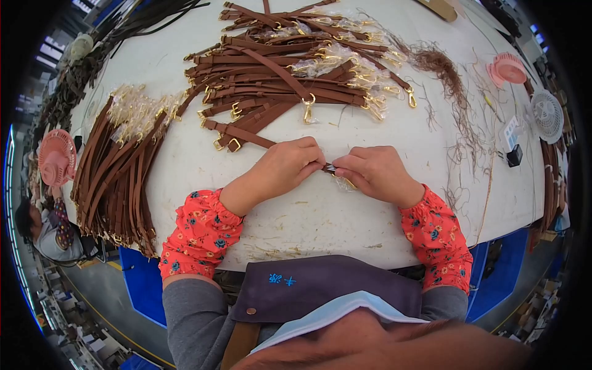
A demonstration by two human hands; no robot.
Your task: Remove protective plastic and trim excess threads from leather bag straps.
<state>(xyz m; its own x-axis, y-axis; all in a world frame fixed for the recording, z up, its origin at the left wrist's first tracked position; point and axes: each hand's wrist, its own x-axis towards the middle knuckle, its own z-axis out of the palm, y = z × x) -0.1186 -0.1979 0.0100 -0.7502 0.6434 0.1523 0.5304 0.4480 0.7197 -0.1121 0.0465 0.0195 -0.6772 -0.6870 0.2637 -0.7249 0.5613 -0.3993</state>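
My left hand [280, 169] is closed around a brown leather strap [250, 137], whose buckled tail runs off to the upper left onto the pile. Close by, my right hand [377, 171] pinches the strap's other end. Between the fingertips shows a small silver tip [331, 166], too small and covered to name. Just below the right fingers a gold clasp [350, 182] in clear plastic peeks out; the fingers hide most of that end. Beyond both hands lies a large heap of brown straps [265, 68] with gold buckles and plastic-wrapped snap hooks.
A second bundle of straps [117, 185] hangs over the table's left edge. Loose brown threads [441, 65] trail down the right side. Pink fans [57, 157] stand left and right, with a white fan [547, 116] and a small black box [514, 156] at right. Another person sits far left.
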